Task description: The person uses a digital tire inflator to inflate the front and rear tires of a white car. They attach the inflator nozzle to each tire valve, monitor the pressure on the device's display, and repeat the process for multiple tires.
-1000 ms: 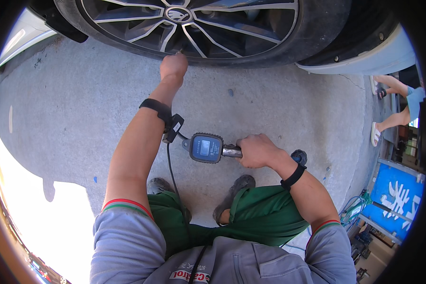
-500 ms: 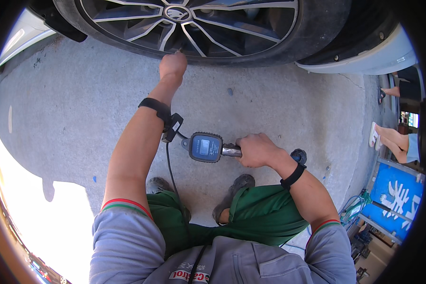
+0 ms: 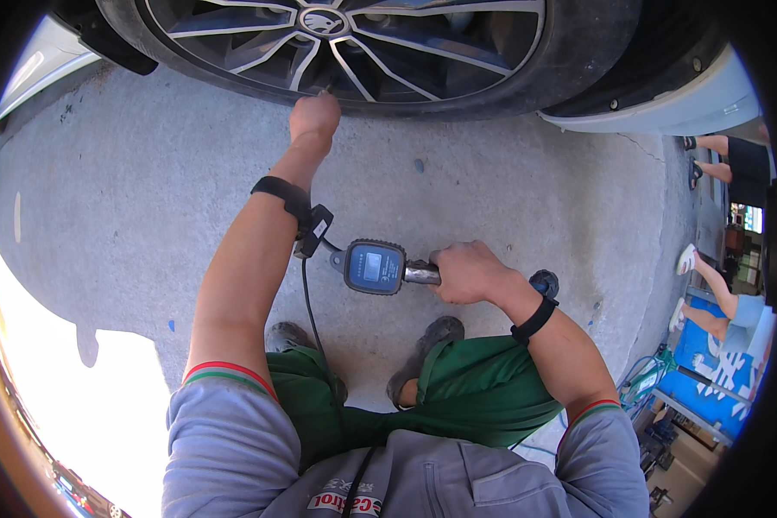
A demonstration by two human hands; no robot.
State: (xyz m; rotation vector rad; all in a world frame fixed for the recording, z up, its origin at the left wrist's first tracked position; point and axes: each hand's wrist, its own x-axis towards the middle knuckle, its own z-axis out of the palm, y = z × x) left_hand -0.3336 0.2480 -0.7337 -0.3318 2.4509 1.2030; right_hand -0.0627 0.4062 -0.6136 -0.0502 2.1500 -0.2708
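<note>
My right hand [image 3: 473,273] is wrapped round the metal handle of a digital tyre inflator gauge [image 3: 374,267], which has a square dark body, a small grey screen and a hanging loop. A black hose leaves the gauge's left side and goes out of sight behind my left forearm. At the lower rim of a car wheel [image 3: 354,62] with black and silver spokes, my left hand [image 3: 316,119] is closed in a pinch. What its fingers hold is hidden; a small thin piece shows just above them, against the rim. The tyre [image 3: 570,65] curves round the wheel.
Grey concrete floor [image 3: 457,190] lies between me and the car. White bodywork [image 3: 665,108] flanks the tyre on the right. Further right, people's legs [image 3: 716,293] are near a blue sign [image 3: 699,345] and green hoses. A black box [image 3: 315,230] with a cable hangs at my left wrist.
Both my hands and the gauge stay almost still. At the right, the bystanders' legs have shifted; one walks down across the blue sign and another pair shows more fully above.
</note>
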